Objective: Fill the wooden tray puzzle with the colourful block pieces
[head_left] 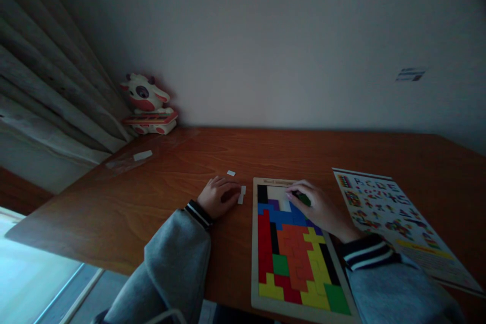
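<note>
A wooden puzzle board (255, 243) filled mostly with coloured blocks lies on the brown table. My right hand (313, 205) is over its upper part, thumb and fingers drawn together at a white area (278, 194) near the top; whether a piece is between the fingertips is too small to tell. To the left of the board, my left hand (219, 196) rests on the table with its fingers curved and thumb apart, beside a white piece (242, 194). A smaller white piece (231, 173) lies just above that hand.
A printed sheet (391, 207) lies right of the board, partly under my right sleeve. At the back left stands a toy cow with a keyboard (148, 106), near a curtain (49, 71). Clear plastic with a white label (143, 155) lies on the table (182, 162).
</note>
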Motion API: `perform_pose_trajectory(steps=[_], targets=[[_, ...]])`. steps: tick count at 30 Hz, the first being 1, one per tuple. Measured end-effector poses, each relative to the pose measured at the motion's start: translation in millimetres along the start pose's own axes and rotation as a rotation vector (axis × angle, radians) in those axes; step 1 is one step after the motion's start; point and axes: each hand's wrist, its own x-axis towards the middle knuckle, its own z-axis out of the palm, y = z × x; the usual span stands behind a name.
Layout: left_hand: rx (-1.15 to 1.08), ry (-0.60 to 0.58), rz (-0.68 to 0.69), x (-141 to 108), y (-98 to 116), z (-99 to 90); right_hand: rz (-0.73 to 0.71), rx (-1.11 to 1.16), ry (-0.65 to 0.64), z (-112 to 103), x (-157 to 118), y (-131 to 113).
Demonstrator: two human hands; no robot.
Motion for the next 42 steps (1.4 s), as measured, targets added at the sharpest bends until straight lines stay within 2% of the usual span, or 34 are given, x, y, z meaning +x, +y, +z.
perform_pose_trajectory(steps=[3,9,12,15,20,24,28,33,37,42], targets=[[0.055,-0.002,-0.006,-1,-6,-3.2,-0.013,0.004,0.043,-1,0,-3],[0.221,0.079,-0.121,-12,-36,-15.1,-0.02,-0.031,0.084,-3,1,-5],[0.209,0.048,-0.037,-16,-39,-19.9,-0.023,-0.047,0.081,-3,1,-5],[0.186,0.042,0.099,-15,-29,-17.3,-0.03,-0.06,0.07,-3,1,-4],[0.137,-0.031,0.206,-7,-9,0.0,-0.049,-0.079,0.075,-2,1,-2],[0.096,-0.02,0.219,-5,-6,7.0,-0.043,-0.096,0.094,-2,1,-1],[0.036,0.041,0.174,-1,-1,9.4,-0.058,-0.128,0.107,-2,1,-1],[-0.096,0.137,0.122,23,30,26.0,-0.087,-0.155,0.134,1,1,2],[-0.173,0.112,0.164,45,58,47.3,-0.103,-0.171,0.143,1,1,4],[-0.081,0.032,0.273,53,62,65.0,-0.108,-0.186,0.152,0,1,2]])
